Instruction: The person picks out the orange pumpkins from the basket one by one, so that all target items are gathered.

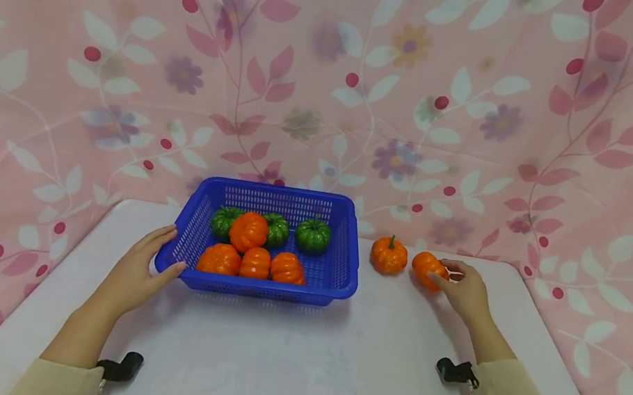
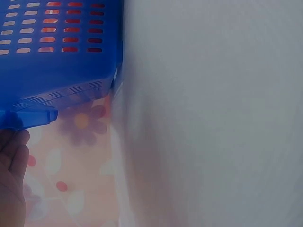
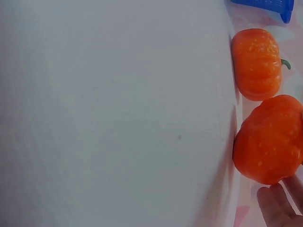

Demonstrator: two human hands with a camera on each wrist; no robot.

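An orange toy pumpkin [image 1: 428,271] sits between the right hand's [image 1: 469,298] thumb and fingers, near the white table's [image 1: 286,369] far edge. Just left is another, stemmed pumpkin [image 1: 388,257]; beyond it, a blue plastic basket [image 1: 262,292] holds four orange and three green pumpkins [image 1: 312,236]. The left hand [image 1: 132,274], thumb spread from extended fingers, touches the basket's left corner.

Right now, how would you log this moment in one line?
left hand: touches blue basket | right hand: grips orange pumpkin | second orange pumpkin: on table | in basket: green pumpkins, more orange pumpkins
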